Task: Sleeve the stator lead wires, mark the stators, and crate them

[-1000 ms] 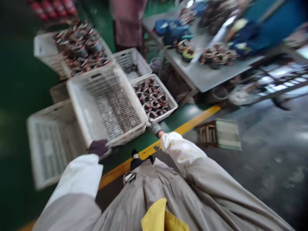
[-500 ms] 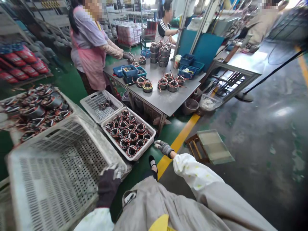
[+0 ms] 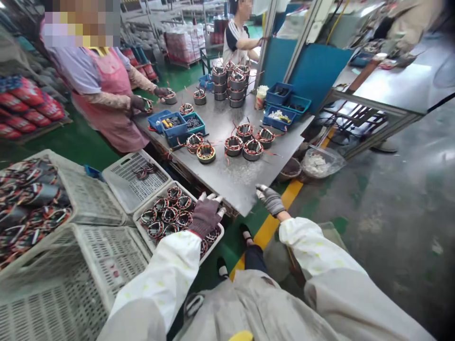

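My left hand, in a dark brown glove with pale fingertips, reaches over a white plastic crate filled with motor stators. Its fingers are stretched out and hold nothing. At the front corner of the metal table is my right hand, gloved in grey. Its fingers are apart with nothing between them; whether they touch the table I cannot tell. On the table ahead, several wound stators with red and white leads stand in a group. A stator with a yellowish rim is left of them.
Stacked stators and blue bins stand farther back on the table. Large white crates are at left, one heaped with stators. A co-worker in a pink apron handles stators at the table's left side. A stool is at right.
My view has moved closer to the table. My left hand has left the big crate's rim and come forward over the stator crate. My right hand has moved forward to the table corner.
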Demonstrator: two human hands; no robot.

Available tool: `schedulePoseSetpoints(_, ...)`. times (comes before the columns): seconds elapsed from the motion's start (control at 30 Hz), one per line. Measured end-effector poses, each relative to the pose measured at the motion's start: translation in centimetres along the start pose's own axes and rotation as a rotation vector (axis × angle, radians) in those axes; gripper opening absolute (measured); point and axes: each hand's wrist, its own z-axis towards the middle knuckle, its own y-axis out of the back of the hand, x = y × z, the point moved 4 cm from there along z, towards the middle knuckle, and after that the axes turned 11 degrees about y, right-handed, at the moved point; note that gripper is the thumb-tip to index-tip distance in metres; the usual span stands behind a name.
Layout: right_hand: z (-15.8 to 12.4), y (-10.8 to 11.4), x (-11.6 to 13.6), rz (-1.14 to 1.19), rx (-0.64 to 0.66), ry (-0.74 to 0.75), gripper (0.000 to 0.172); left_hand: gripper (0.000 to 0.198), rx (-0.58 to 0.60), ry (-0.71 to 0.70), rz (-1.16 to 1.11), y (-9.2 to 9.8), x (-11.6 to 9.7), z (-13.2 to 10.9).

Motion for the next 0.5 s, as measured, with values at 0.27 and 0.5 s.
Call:
schedulePoseSetpoints(0.27, 22.1, 3.0, 0.7, -0.203, 0.106, 0.242, 0.065, 0.070, 0.013, 0.022, 0.216, 1.3, -6.1, 20.5)
schedulePoseSetpoints(0.5, 18.6, 1.0, -3.2, -0.246, 0.251, 0.321, 0.057, 0.057, 0.146, 0.004, 0.270, -1.2, -9.9, 33.9)
